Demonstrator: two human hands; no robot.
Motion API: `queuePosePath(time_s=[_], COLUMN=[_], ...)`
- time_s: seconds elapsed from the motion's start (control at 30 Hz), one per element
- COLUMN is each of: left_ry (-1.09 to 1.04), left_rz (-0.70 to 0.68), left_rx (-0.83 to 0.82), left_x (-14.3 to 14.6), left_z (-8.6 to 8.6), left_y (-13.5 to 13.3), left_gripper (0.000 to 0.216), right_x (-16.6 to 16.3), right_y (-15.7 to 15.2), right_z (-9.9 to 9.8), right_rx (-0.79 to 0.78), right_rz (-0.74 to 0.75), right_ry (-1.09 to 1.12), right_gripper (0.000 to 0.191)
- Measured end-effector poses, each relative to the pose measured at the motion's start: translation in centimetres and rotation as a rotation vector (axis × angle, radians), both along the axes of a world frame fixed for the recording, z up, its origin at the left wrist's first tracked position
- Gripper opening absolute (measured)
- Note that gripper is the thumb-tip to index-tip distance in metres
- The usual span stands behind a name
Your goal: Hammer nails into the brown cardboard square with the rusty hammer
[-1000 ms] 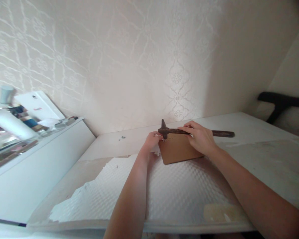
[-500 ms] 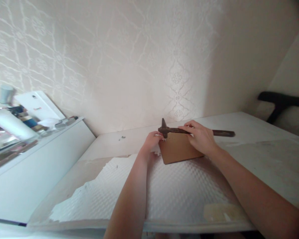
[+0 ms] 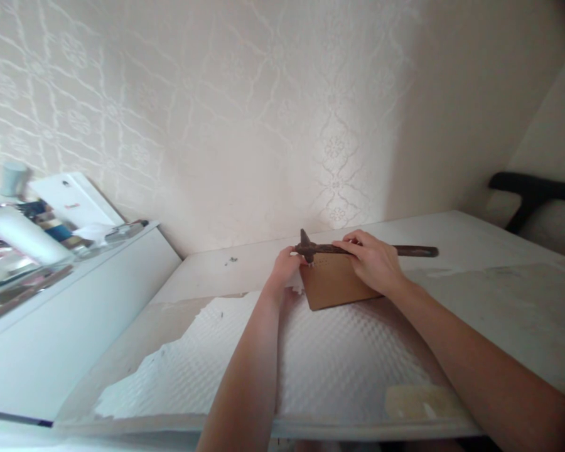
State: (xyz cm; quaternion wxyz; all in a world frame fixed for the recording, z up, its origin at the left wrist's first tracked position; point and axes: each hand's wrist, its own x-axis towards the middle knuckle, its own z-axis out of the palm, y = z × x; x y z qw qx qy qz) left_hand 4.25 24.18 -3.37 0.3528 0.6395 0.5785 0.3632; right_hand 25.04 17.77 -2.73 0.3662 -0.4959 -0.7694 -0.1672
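My right hand [image 3: 375, 258] is closed around the dark wooden handle of a hammer [image 3: 417, 251]. The hammer lies nearly level, its head pointing left, over the upper left corner of a flat brown board [image 3: 341, 285]. At that corner my left hand [image 3: 285, 265] has its fingers pinched together. The hammer head partly covers those fingertips, so what they grip is hidden. Small pale, shiny points show just under the hammer's striking face, too small to name. Tiny dark dots run along the board's upper part.
Beneath the board spreads a white quilted sheet [image 3: 183, 361] with a ragged edge, on a pale tabletop [image 3: 456, 251]. Small dark bits [image 3: 231, 260] lie near the wall. To the left, a white cabinet [image 3: 89, 307] carries bottles and a white box [image 3: 82, 201]. A black object [image 3: 530, 191] stands at right.
The hammer and my right hand have shifted slightly left, and the hammer head has dropped a little toward the board's corner. My left hand and the board stay almost in place.
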Motion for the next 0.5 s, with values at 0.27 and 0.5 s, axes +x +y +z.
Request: queuePosePath(time_s=[0.27,0.5], left_ry=[-0.031,0.015], left_rz=[-0.009,0.033], left_rx=[0.006,0.037], left_x=[0.01,-0.02], left_z=[0.12,0.10], left_y=[-0.29,-0.46], left_gripper=[0.035,0.029], right_x=[0.07,0.15], right_y=[0.09,0.25], right_z=[-0.10,-0.24], right_rx=[0.049,0.071], right_rz=[-0.006,-0.007], right_ry=[-0.033,-0.035], right_gripper=[0.040,0.039])
